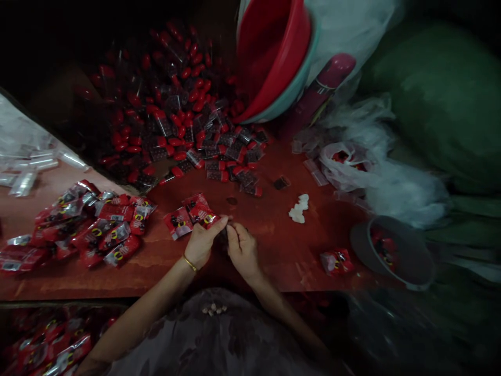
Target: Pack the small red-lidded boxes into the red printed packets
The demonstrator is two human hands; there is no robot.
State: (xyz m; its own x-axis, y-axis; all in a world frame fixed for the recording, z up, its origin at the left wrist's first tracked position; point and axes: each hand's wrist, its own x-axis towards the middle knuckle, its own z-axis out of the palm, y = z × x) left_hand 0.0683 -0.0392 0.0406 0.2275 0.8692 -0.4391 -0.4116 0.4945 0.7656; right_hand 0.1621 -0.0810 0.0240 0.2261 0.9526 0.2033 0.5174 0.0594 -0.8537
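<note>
My left hand (201, 244), with a gold bracelet at the wrist, and my right hand (243, 253) meet near the table's front edge. Both are closed, thumbs and fingers pinched towards each other. Something dark shows between them, too small and dim to make out. Red printed packets (180, 223) lie just beyond my left hand, and one (200, 210) reaches up to its fingers; whether they touch I cannot tell. Farther off is a heap of clear tubes with red caps (215, 166) and dark contents. A small dark square piece (281, 182) lies right of the heap.
Filled red packets (117, 211) are piled at left, beside clear empty tubes (24, 180). A tilted red basin (270, 57) and a pink-capped flask (329, 78) stand at the back. At right are plastic bags (407, 183), a white scrap (299, 209) and a grey bucket (415, 261).
</note>
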